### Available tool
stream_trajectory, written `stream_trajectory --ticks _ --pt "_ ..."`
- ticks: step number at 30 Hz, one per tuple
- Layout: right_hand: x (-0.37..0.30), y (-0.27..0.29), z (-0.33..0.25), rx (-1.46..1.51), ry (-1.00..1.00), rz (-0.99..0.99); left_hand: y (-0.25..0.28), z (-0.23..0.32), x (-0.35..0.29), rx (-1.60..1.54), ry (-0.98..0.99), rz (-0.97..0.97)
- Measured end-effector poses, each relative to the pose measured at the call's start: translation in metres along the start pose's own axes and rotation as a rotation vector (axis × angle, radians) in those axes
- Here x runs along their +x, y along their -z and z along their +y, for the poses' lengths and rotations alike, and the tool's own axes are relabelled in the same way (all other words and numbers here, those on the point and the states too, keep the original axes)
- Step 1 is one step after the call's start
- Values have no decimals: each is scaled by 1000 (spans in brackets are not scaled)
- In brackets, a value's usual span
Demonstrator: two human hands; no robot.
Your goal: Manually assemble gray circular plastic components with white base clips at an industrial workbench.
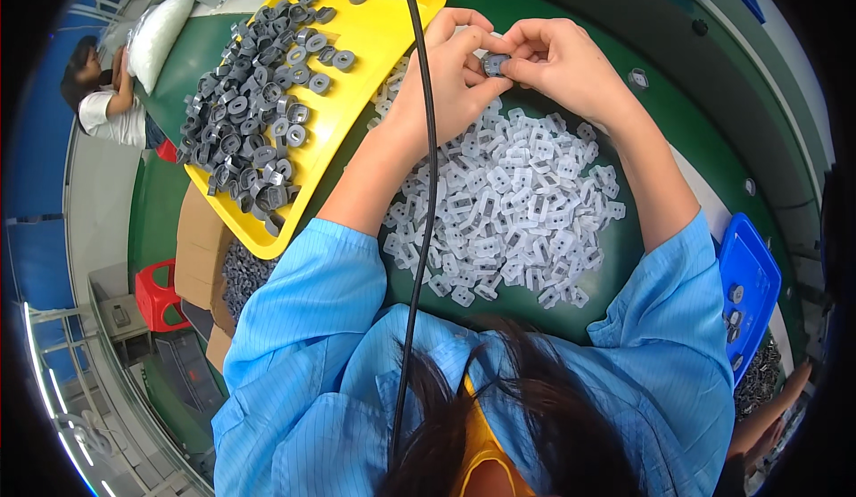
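Both my hands meet above the far side of a pile of white translucent plastic clips [508, 198]. My left hand [450, 78] and my right hand [566, 65] pinch a small dark grey round plastic cap [495, 65] between them. Something pale shows just behind the cap, too small to make out. The left fingertips are partly hidden behind the cap. Left of my left forearm lies a yellow tray [370, 29], tilted in view, with a heap of similar grey caps [259, 105] on it.
A black cable [431, 140] hangs down across the view, in front of my left wrist. At right is a blue tray [758, 270] with a few grey caps. A cardboard box [198, 238] of grey parts stands at left, near a red stool [160, 296]. Other people work nearby.
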State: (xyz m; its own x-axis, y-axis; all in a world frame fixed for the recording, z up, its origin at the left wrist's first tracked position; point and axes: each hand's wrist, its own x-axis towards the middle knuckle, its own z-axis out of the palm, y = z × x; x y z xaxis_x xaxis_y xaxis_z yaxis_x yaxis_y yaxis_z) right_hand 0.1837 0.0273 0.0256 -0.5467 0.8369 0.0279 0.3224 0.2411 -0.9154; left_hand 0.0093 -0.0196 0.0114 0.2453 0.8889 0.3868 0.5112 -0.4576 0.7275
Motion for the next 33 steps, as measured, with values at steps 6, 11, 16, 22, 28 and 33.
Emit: stream_trajectory --ticks 6,11,16,22,28,33 --pt "1 -1 11 632 -42 -102 -7 -8 -3 -225 -8 10" --pt "11 19 40 501 -164 38 7 2 0 222 -67 39" --pt "18 47 73 -446 -63 450 93 -34 -7 851 155 -88" --pt "16 24 51 -511 248 467 128 -68 -32 678 274 -198" --pt "9 -24 39 -576 540 72 96 -47 -28 495 133 -134" --pt "7 -5 37 -502 466 -64 99 -49 -26 591 53 -130"
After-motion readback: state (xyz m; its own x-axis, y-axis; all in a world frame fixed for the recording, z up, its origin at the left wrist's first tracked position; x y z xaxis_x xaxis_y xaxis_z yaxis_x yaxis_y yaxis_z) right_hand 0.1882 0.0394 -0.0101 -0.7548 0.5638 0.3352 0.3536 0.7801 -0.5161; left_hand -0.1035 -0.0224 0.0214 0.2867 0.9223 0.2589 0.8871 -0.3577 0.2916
